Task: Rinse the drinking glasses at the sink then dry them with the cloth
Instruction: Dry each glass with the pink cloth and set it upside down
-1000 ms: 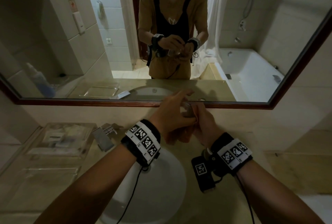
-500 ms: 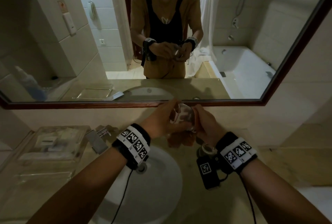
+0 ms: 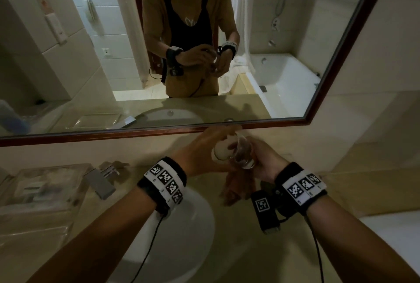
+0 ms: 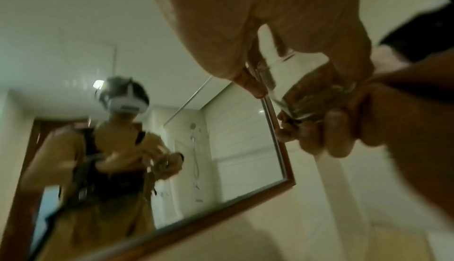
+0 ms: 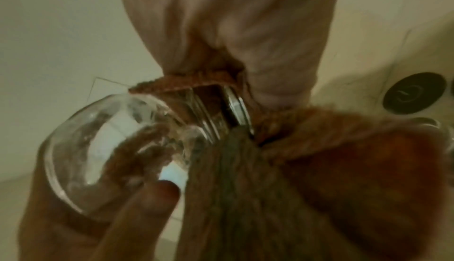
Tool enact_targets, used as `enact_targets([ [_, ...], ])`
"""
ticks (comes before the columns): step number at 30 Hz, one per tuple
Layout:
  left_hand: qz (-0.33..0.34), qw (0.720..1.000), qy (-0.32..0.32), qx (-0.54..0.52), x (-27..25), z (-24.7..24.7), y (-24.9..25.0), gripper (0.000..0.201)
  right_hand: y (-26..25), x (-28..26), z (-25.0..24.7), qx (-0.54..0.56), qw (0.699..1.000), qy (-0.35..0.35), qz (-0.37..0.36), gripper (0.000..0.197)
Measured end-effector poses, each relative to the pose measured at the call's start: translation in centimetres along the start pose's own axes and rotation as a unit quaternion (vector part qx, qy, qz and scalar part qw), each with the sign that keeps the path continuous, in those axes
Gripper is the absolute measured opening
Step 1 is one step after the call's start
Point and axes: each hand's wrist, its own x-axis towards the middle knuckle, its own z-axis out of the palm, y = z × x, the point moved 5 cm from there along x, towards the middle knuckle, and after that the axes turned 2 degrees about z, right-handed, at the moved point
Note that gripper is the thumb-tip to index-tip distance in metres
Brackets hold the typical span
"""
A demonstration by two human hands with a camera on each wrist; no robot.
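Note:
A clear drinking glass [image 3: 236,153] lies tilted between my two hands, above the counter just right of the sink. My left hand [image 3: 202,148] grips it at the base end. My right hand [image 3: 261,159] grips a brown cloth [image 3: 236,189] at the mouth end, and the rest of the cloth hangs down below the hands. In the right wrist view part of the cloth [image 5: 245,187] is inside the glass [image 5: 103,144], with left fingers [image 5: 140,207] under the glass. The left wrist view shows the glass [image 4: 307,94] held by both hands.
The white sink basin [image 3: 181,237] lies below my left wrist, with the faucet [image 3: 100,182] at its left. A clear tray [image 3: 45,189] stands further left. The mirror frame [image 3: 159,132] runs just behind the hands. A black round object [image 5: 415,93] lies on the counter.
The glass has turned between my hands and now shows more, base toward the left. Both hands stay together at the same spot above the counter.

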Motion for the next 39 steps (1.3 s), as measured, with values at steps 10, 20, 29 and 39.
enact_targets([
  [10, -0.117, 0.947, 0.044, -0.295, 2.1, 6.1, 0.8, 0.064, -0.1, -1.0, -4.2, -0.030, 0.993, 0.013, -0.111, 0.042],
  [20, -0.161, 0.959, -0.013, -0.232, 3.8, 11.7, -1.6, 0.074, -2.7, -2.4, -13.4, -0.249, 0.934, 0.212, -0.141, 0.037],
  [29, -0.232, 0.962, -0.136, -0.048, 7.0, 15.8, -3.9, 0.065, -3.6, -3.7, -19.9, -0.316, 0.888, 0.288, -0.169, 0.033],
  [39, -0.208, 0.910, -0.320, 0.158, 11.9, 22.5, -5.5, 0.078, -4.8, -1.8, -25.2, -0.399, 0.856, 0.284, -0.167, 0.039],
])
